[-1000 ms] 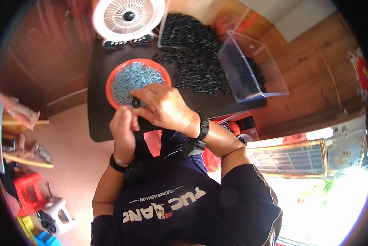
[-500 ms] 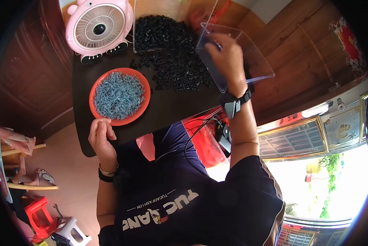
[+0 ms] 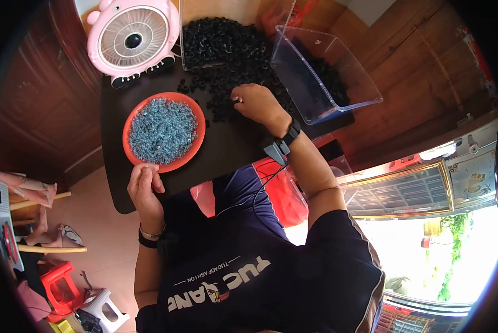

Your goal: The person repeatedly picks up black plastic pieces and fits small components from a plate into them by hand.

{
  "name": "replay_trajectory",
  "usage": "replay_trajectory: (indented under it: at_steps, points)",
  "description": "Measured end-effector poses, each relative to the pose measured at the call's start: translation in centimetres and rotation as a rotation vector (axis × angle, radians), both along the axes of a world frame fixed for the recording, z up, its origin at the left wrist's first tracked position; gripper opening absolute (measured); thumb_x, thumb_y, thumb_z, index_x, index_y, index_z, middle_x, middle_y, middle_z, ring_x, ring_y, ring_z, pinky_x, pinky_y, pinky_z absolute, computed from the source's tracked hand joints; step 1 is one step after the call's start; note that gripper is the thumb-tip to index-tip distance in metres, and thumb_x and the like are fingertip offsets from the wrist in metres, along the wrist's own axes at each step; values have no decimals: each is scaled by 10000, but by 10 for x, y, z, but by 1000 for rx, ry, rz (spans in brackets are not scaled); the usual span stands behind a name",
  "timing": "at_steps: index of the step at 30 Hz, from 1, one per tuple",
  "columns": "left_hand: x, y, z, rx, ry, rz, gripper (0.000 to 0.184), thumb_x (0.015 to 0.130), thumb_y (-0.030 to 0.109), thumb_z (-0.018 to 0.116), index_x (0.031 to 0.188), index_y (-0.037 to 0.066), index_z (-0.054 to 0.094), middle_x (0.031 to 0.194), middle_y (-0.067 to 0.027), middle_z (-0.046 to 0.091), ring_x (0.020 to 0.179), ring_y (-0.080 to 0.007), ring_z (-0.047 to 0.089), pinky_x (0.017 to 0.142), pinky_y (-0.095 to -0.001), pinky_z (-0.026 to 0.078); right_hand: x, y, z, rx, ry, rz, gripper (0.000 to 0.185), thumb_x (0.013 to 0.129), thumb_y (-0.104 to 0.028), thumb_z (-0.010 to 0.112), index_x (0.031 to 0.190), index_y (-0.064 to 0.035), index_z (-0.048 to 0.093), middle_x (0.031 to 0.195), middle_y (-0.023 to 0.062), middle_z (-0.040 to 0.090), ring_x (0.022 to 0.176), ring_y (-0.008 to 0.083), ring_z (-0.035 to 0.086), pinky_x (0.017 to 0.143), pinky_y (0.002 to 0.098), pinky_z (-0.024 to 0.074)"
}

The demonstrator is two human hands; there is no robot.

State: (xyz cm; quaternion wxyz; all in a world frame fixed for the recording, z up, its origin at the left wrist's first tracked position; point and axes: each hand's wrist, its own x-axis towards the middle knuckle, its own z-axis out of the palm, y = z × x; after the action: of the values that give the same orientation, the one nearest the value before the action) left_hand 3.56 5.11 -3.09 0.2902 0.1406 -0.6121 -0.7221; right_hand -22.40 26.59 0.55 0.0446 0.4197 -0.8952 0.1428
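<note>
An orange-red plate (image 3: 200, 139) heaped with small bluish, clear pieces (image 3: 163, 130) lies on the dark table. At its near rim is my left hand (image 3: 145, 190), thumb and fingers pressed together; whatever is between them is too small to make out. My right hand (image 3: 259, 104) is over the near edge of a spread of small black ring-like parts (image 3: 227, 75), its fingers curled down and partly hidden. To the right of that hand stands a clear plastic bin (image 3: 346, 104), tilted in view, with black parts seen in or behind it.
A pink fan (image 3: 133, 41) stands at the back left of the table (image 3: 216, 150). Behind the black parts rises a clear container wall (image 3: 182, 39). Red and white stools (image 3: 102, 311) are on the floor at lower left, near another person's foot (image 3: 55, 241).
My right hand has moved left from above the clear bin to the pile of black parts. My left hand stays pinched by the plate. The view has shifted slightly.
</note>
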Motion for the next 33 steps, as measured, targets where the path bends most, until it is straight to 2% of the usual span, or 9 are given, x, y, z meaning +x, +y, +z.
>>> replay_trajectory:
  at_steps: [8,14,20,26,29,33]
  points:
    - [-1,1,0,2,-10,-2,253,981,207,490,895,-1,607,620,9,471,514,-63,409,491,-215,324,-8,-4,-5,-109,22,32,236,735,-88,659,967,-54,681,939,143,646,898,338,645,816,408,524]
    - [0,3,1,-7,-16,-6,246,972,213,512,896,0,609,624,8,472,526,-64,421,495,-215,332,-6,2,-6,-108,-18,14,152,734,-90,688,882,-58,676,914,128,630,864,324,646,776,405,521]
    - [1,7,8,-41,-16,-54,258,993,203,466,904,3,602,634,8,462,537,-65,412,502,-217,322,1,1,1,-269,-42,-28,85,789,-60,628,859,-50,674,898,143,646,856,348,643,779,424,522]
    - [3,6,6,-34,5,-93,230,978,186,496,902,1,610,637,15,464,538,-49,419,495,-211,344,-7,0,-4,-295,55,18,104,802,-48,600,872,-51,676,895,155,656,857,353,647,768,434,520]
    - [6,2,3,-2,-17,-68,220,975,176,495,899,4,609,636,16,464,538,-50,421,497,-211,345,-12,10,3,-316,60,-55,111,796,-54,605,878,-54,680,882,148,666,852,349,650,768,436,519]
    - [6,-2,-5,-4,-31,-64,242,987,200,481,904,8,601,629,8,461,534,-66,416,499,-219,333,-9,15,12,-235,-38,-62,128,776,-93,644,892,-57,682,872,134,680,839,333,658,764,420,524]
